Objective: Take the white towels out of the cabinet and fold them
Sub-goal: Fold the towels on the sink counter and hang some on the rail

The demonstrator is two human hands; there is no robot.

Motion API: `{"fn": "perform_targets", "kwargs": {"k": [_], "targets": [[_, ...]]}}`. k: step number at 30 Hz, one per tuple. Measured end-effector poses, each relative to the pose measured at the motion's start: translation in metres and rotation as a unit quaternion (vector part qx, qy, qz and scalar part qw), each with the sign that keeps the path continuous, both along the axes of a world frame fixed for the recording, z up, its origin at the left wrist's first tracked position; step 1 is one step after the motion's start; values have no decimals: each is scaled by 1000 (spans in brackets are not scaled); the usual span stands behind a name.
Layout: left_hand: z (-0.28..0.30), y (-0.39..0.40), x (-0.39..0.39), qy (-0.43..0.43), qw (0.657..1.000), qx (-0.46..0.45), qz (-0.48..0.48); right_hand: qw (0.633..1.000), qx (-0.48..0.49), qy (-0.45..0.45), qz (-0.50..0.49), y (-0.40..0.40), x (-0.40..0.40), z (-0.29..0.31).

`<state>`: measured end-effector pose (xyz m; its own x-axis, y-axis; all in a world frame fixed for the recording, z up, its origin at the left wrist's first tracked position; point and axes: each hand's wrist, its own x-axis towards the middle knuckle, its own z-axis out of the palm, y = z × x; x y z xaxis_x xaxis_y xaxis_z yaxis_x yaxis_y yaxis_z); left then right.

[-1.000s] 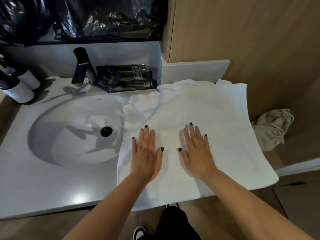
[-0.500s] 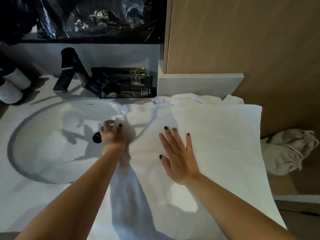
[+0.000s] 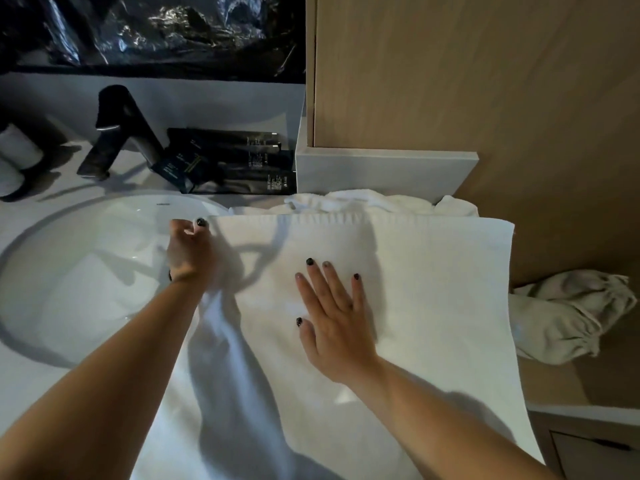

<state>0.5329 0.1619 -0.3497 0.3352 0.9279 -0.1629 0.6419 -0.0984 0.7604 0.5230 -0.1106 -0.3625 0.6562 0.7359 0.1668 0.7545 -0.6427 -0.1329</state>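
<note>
A large white towel lies spread flat on the counter to the right of the sink, its far hem straight. My left hand grips the towel's far left corner at the sink's edge, fingers curled round the cloth. My right hand presses flat on the middle of the towel with fingers straight and spread. More bunched white towel lies behind the far hem, against the low white ledge.
The round white sink fills the left, with a black faucet and dark toiletry packets behind it. A wooden cabinet wall rises at the back right. A crumpled beige cloth bag lies on the wooden shelf to the right.
My left hand left the towel's middle, went to its far left corner and gripped it, pulling the hem straight. My right hand stayed flat on the towel. The camera moved closer.
</note>
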Motion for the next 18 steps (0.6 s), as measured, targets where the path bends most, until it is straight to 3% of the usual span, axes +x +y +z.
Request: {"fn": "perform_targets", "kwargs": {"k": [5,8,14,18], "targets": [[11,4,-5,-57,990,-73,-109,1000,-20,-11,21,-5,5,3],[27,5,-4,-55,982,-17,-181,999,-31,-27,25,-9,29,15],[49,-7,-10,-101,961,-39,-254,995,-45,48,-75,-42,109,45],[52,-4,-21,-18,956,-2,-293,995,-70,52,-50,-66,134,62]]}}
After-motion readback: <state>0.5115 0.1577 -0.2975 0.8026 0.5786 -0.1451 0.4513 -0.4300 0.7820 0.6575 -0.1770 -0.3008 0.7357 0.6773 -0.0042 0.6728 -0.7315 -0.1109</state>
